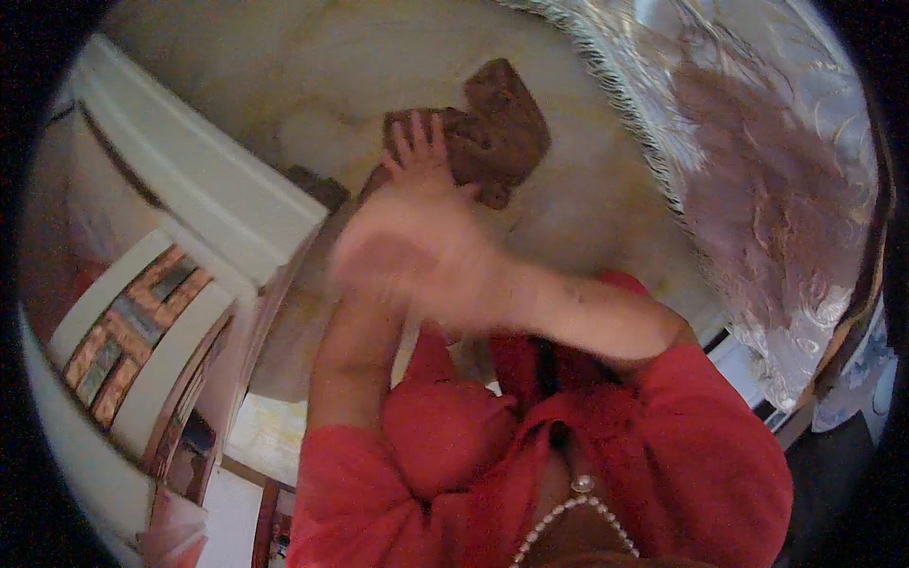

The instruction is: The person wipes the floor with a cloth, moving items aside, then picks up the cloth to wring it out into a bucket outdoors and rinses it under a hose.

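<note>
My left hand lies with its fingers spread on the left end of a crumpled brown patterned cloth. The cloth rests on a beige marble-look floor, and one end of it bends away to the upper right. Across my left wrist and forearm passes my right hand, strongly blurred. Its fingers cannot be made out, nor whether they grip the forearm or anything else. A darker brownish patch shows at the blurred hand, too unclear to name.
White furniture with a patterned front panel stands on the left. At the right hangs a shiny fringed cover, with a pinkish-brown fabric area. A small dark object lies by the furniture's corner.
</note>
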The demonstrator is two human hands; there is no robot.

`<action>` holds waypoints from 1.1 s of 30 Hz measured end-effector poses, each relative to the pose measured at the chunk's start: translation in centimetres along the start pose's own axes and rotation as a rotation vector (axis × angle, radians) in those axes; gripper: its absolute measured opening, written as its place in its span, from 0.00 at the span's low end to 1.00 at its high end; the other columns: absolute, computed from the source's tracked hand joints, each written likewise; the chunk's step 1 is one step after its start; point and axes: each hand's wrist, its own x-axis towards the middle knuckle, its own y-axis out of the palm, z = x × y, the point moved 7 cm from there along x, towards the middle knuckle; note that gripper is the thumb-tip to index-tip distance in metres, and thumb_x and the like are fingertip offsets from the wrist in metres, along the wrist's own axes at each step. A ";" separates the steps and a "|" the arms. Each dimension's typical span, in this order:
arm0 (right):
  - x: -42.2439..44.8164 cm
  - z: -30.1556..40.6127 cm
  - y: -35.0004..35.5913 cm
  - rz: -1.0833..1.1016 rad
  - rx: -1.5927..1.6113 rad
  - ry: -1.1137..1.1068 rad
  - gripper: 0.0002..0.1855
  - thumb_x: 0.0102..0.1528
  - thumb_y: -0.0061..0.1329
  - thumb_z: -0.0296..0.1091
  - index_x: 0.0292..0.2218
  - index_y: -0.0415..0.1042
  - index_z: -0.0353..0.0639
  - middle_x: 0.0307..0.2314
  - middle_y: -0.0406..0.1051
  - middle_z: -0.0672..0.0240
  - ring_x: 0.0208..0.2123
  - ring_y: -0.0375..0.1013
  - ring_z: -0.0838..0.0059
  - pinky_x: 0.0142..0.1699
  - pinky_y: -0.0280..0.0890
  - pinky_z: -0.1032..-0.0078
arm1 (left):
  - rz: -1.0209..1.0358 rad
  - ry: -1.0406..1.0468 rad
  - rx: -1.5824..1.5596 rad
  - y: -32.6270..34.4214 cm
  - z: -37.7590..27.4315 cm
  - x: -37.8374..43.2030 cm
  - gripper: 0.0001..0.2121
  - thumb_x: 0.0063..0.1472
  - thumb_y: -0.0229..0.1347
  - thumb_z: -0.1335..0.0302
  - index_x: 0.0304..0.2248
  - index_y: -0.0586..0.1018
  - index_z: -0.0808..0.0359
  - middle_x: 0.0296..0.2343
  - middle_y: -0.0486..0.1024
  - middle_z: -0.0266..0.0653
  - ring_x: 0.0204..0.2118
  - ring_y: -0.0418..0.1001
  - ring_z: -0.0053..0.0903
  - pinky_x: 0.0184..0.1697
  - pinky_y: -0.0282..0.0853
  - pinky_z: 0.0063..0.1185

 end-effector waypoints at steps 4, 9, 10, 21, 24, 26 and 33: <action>1.1 -3.4 -14.0 -0.288 -1.504 -0.118 0.21 0.48 0.46 0.40 0.44 0.65 0.45 0.44 0.60 0.60 0.49 0.55 0.55 0.52 0.52 0.61 | -0.168 0.080 -0.073 -0.9 -0.4 -0.4 0.51 0.40 0.59 0.51 0.57 0.42 0.60 0.57 0.33 0.44 0.59 0.28 0.45 0.56 0.28 0.47; -2.9 -8.7 -17.0 0.030 -1.713 0.118 0.30 0.50 0.44 0.49 0.53 0.55 0.56 0.56 0.42 0.61 0.57 0.39 0.50 0.57 0.41 0.53 | -0.360 0.218 -0.083 -1.8 0.0 -4.1 0.43 0.42 0.58 0.58 0.55 0.50 0.61 0.56 0.38 0.47 0.58 0.32 0.49 0.56 0.32 0.45; -3.6 -9.1 -16.4 0.035 -1.691 0.135 0.29 0.51 0.43 0.50 0.53 0.55 0.58 0.56 0.42 0.60 0.57 0.39 0.49 0.57 0.41 0.51 | -0.383 0.223 -0.019 -0.7 0.1 -5.7 0.41 0.43 0.58 0.60 0.55 0.51 0.61 0.56 0.39 0.48 0.58 0.33 0.50 0.56 0.33 0.45; -4.2 -14.1 -11.5 0.277 -1.533 0.265 0.23 0.56 0.34 0.49 0.53 0.56 0.62 0.56 0.44 0.61 0.57 0.40 0.51 0.56 0.41 0.50 | -0.360 -0.074 -0.496 2.1 4.2 -8.4 0.39 0.50 0.52 0.66 0.53 0.44 0.79 0.52 0.41 0.67 0.56 0.37 0.57 0.57 0.34 0.42; 1.4 -14.9 -10.6 0.212 -1.524 0.221 0.22 0.57 0.29 0.49 0.53 0.56 0.63 0.56 0.44 0.65 0.58 0.40 0.54 0.56 0.41 0.52 | -0.501 -0.150 -0.605 0.1 7.8 -4.3 0.38 0.51 0.49 0.68 0.53 0.41 0.80 0.52 0.39 0.68 0.57 0.36 0.55 0.58 0.33 0.39; 5.2 -15.1 -10.2 0.175 -1.506 0.252 0.23 0.58 0.25 0.51 0.54 0.54 0.65 0.57 0.44 0.69 0.58 0.39 0.58 0.57 0.39 0.52 | -0.605 -0.264 -0.734 -1.3 10.3 -1.3 0.36 0.52 0.46 0.69 0.53 0.41 0.80 0.52 0.39 0.68 0.57 0.35 0.53 0.59 0.32 0.38; 11.8 -16.5 -10.3 0.153 -1.505 0.274 0.29 0.52 0.32 0.57 0.54 0.53 0.64 0.57 0.43 0.67 0.58 0.37 0.56 0.59 0.34 0.53 | -0.806 -0.187 -0.951 -4.5 15.8 4.5 0.23 0.50 0.47 0.74 0.48 0.62 0.69 0.48 0.57 0.55 0.54 0.48 0.47 0.57 0.41 0.35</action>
